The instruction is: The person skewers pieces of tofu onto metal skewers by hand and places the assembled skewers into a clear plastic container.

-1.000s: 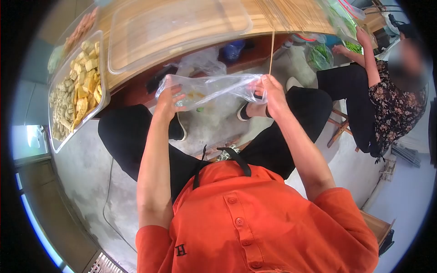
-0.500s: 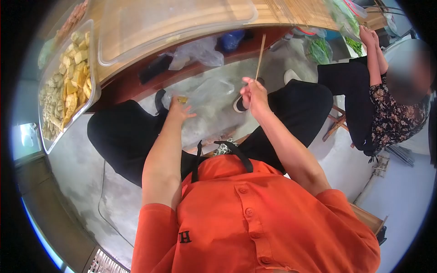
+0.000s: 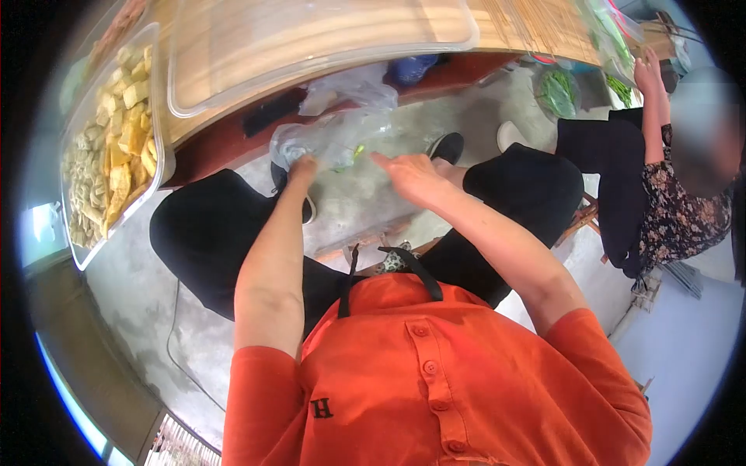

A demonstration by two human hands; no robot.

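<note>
My left hand is partly covered by a crumpled clear plastic bag and closed on it; some fingers are hidden. My right hand is closed, with the index finger reaching left towards a small yellow-green piece. What the right fingers hold is blurred and cannot be made out. The green piece lies between the two hands, over the floor, in front of the bag's loose part.
A clear tub of tofu-like cubes and yellow pieces stands at left. On the wooden table are an empty-looking clear tray and thin sticks. A seated person is at right, near bagged greens.
My right hand has swung down and left, and the thin stick upright in it no longer shows. My left fingers, spread before, have closed in the bag. The green piece has come into view.
</note>
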